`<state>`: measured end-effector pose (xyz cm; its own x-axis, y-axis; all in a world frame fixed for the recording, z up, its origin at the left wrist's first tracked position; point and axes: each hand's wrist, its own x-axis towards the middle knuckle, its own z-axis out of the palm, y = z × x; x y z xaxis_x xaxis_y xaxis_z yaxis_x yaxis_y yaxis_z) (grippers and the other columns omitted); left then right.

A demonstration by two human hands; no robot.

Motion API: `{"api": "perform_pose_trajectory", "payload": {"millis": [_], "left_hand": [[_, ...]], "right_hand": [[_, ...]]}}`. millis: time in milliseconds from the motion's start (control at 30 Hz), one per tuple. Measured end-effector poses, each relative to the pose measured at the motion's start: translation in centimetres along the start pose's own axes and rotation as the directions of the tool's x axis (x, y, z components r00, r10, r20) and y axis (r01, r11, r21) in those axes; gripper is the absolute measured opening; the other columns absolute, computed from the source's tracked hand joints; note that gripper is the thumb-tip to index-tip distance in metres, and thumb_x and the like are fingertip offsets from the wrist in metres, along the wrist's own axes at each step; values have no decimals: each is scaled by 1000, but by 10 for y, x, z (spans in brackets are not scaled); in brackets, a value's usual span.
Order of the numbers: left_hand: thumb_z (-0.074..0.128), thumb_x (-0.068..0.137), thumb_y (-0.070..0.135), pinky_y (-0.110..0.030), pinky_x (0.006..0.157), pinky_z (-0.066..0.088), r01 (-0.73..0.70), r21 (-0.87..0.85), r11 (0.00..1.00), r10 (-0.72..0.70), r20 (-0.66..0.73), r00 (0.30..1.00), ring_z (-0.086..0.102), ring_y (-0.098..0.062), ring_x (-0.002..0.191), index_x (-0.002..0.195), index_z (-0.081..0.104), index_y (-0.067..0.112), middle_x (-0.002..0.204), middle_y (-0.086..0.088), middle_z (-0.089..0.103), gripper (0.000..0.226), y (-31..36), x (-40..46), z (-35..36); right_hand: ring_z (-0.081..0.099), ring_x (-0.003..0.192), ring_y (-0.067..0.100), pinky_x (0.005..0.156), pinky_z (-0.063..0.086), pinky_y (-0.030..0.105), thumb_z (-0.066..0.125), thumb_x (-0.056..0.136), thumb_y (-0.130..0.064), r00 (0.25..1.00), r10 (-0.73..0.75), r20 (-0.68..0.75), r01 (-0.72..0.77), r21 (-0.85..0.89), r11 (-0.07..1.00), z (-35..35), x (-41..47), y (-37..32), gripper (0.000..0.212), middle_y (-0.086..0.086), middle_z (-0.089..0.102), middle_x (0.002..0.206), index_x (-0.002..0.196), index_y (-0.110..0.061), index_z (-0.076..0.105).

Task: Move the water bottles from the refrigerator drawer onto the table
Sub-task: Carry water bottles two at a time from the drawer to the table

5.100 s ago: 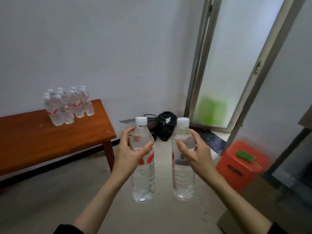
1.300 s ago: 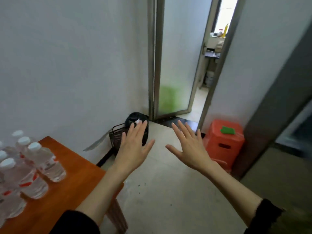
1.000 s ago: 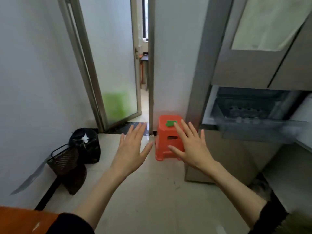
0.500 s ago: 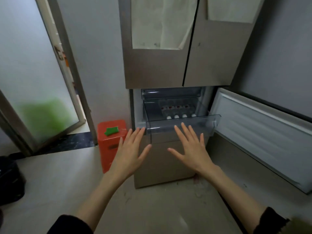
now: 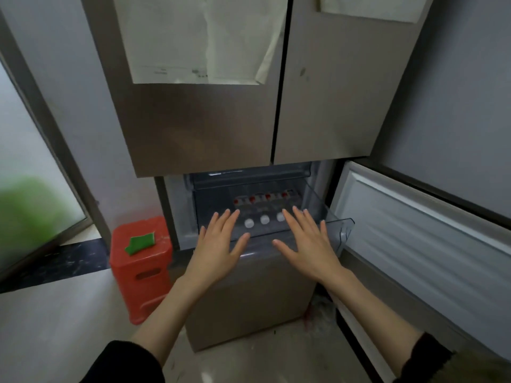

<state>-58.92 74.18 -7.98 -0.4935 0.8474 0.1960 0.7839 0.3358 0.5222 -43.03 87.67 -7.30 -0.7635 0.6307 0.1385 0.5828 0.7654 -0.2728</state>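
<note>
From the head camera, both bare hands reach toward the pulled-out clear plastic refrigerator drawer [image 5: 338,230]; the left hand [image 5: 218,247] and the right hand [image 5: 305,246] are flat, palms down, fingers spread, holding nothing and hovering just at the drawer's near rim. Inside the drawer lie the clear plastic water bottles with white caps and red labels [image 5: 264,211], side by side, caps pointing toward the near edge, three caps plainly visible between the two hands and perhaps another hidden behind the fingers. The wooden table they belong on is out of view. The risks, as I judge them: the bottles lie packed close, so fingers squeezing between them may get only a shallow grip on smooth, possibly damp plastic, and a bottle could slip and drop to the floor. Lifting one may set its neighbours rolling. Leaning on the thin drawer front could strain it. To the right, the open lower grey refrigerator door [image 5: 423,239] stands near the right forearm, and to the left the orange plastic stool [image 5: 141,261] sits close to the path back; turning away with both hands full could knock either.
</note>
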Motion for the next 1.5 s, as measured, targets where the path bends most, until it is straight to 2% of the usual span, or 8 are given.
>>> {"api": "perform_pose_trajectory", "payload": {"millis": [400, 600, 800, 867, 1000, 1200, 1300, 1500], "left_hand": [[48, 94, 33, -32, 111, 26, 261, -108, 959, -224, 269, 937, 32, -26, 136, 143, 29, 11, 147, -13, 35, 57, -48, 155, 72], [53, 92, 25, -28, 91, 40, 486, -167, 858, -413, 340, 845, 51, -30, 120, 131, 46, 8, 133, -15, 53, 43, -65, 197, 117], [57, 90, 20, -30, 67, 47, 793, -488, 366, -672, 450, 588, 53, -25, 93, 107, 56, 6, 108, -16, 58, 22, -69, 222, 156], [55, 91, 18, -36, 77, 48, 813, -528, 244, -723, 460, 516, 53, -29, 97, 101, 53, 12, 117, -21, 56, 11, -66, 228, 166], [56, 91, 19, -37, 75, 49, 830, -483, 277, -787, 382, 485, 57, -37, 102, 121, 50, -1, 118, -24, 57, 37, -66, 239, 182], [64, 86, 26, -36, 71, 43, 837, -445, 317, -811, 330, 483, 60, -40, 102, 111, 58, -9, 111, -29, 62, 43, -71, 245, 195], [65, 84, 17, -31, 59, 43, 857, -438, 271, -801, 391, 453, 60, -30, 74, 93, 61, -6, 93, -27, 63, 24, -76, 242, 191], [58, 87, 5, -14, 34, 40, 839, -542, 40, -749, 540, 385, 53, -15, 49, 74, 53, 3, 65, -11, 53, 14, -79, 223, 170]], "right_hand": [[30, 136, 28, 113, 23, 38, 46, 94, -40, 966, 89, 242, -124, 132, 983, 52, 153, 54, 55, 12, 39, 145, 139, -11, 38], [47, 123, 28, 94, 37, 28, 46, 96, -28, 837, 97, 539, -317, 332, 888, 89, 209, 71, 40, 12, 49, 137, 132, -10, 47], [53, 114, 35, 92, 51, 41, 45, 97, -24, 674, 276, 686, -642, 357, 679, 127, 252, 97, 42, 20, 51, 130, 128, 3, 47], [53, 116, 33, 92, 52, 40, 47, 97, -24, 625, 287, 726, -706, 370, 604, 137, 261, 99, 42, 19, 49, 131, 129, 1, 45], [56, 113, 33, 94, 49, 38, 45, 97, -29, 661, 252, 707, -642, 357, 679, 157, 271, 94, 40, 22, 55, 125, 125, -1, 49], [66, 96, 33, 51, 37, 24, 46, 95, -36, 674, 277, 685, -640, 354, 682, 172, 280, 93, 36, 19, 63, 86, 100, -3, 60], [67, 77, 27, 43, 35, 21, 47, 94, -33, 627, 285, 725, -683, 335, 649, 173, 279, 96, 31, 6, 54, 61, 78, -8, 54], [53, 54, 13, 28, 29, 11, 63, 84, -30, 573, 316, 756, -719, 279, 637, 160, 270, 94, 25, 2, 57, 71, 70, -15, 49]]}}
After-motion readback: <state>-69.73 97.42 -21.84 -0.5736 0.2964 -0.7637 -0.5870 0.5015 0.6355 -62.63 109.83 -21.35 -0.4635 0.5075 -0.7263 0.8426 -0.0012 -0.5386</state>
